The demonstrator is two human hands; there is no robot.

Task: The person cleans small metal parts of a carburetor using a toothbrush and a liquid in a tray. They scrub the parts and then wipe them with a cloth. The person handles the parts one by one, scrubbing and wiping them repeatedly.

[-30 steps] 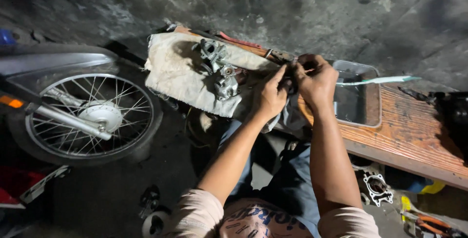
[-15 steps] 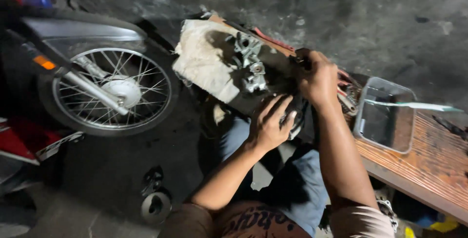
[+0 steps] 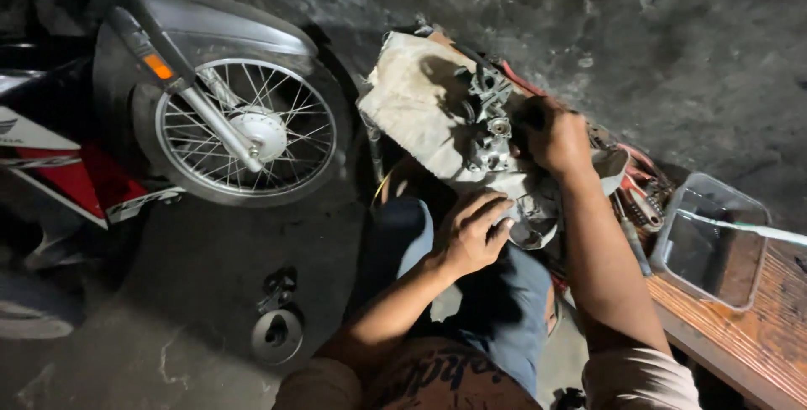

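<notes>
While the person sits low with a blue-jeaned knee [image 3: 513,309] up, most of the action is right above the lap. Left hand [image 3: 472,233] is curled, fingers closed around the edge of a dark round metal part [image 3: 535,218] that sits just past the knee, touching the lower edge of the cloth. Can't really tell what the part is, it's in shadow. Right hand [image 3: 551,134] is further out, bunched into a loose fist and pressing down on or gripping something next to the grey carburetor [image 3: 490,124]; whatever sits in that fist is hidden, so no call on it.

The carburetor lies on a dirty pale cloth [image 3: 412,95] spread over the end of a wooden bench [image 3: 740,334]. Looks like mid-teardown to me: one hand steadying a loose piece, the other working at the body. Next move probably needs a firm hold on the body so it doesn't skid on the cloth, plus care that small bits don't roll off the edge.

Off to the right on the bench is a clear plastic tray [image 3: 714,229] and some red-handled tools [image 3: 643,204] just beside it. On the floor near the knee lies a small round metal disc [image 3: 276,334]. Further left stands a motorbike, its spoked wheel [image 3: 252,128] close to the bench end.
</notes>
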